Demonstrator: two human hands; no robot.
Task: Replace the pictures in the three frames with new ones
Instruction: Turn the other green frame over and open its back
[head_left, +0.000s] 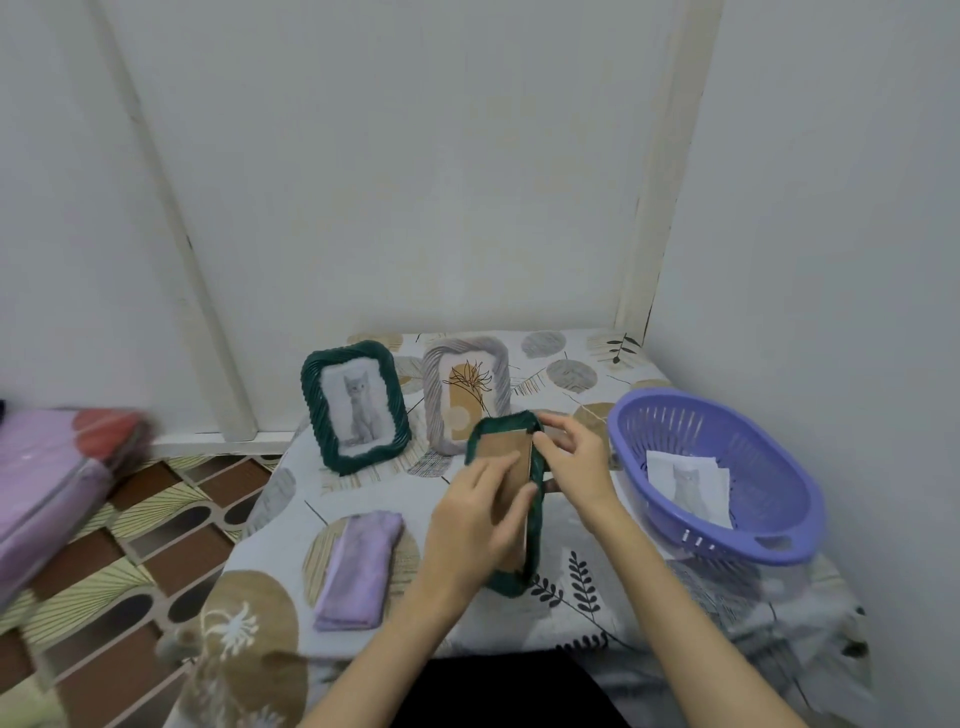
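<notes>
A dark green frame (537, 525) is held above the table with its brown cardboard back (501, 452) facing me. My left hand (475, 525) grips its left side, fingers flat on the backing. My right hand (576, 457) pinches the frame's upper right edge. Behind, a second green frame (311, 410) stands upright showing a grey cat picture (358, 410). Beside it stands a pale grey-pink frame (434, 410) with a plant drawing (465, 395). Loose cat prints (688, 486) lie in the purple basket (779, 540).
A folded lilac cloth (358, 569) lies on the patterned tablecloth (597, 592) at the front left. White walls close in at the back and the right. Left of the table are a patterned floor (130, 561) and a lilac padded bundle (47, 488).
</notes>
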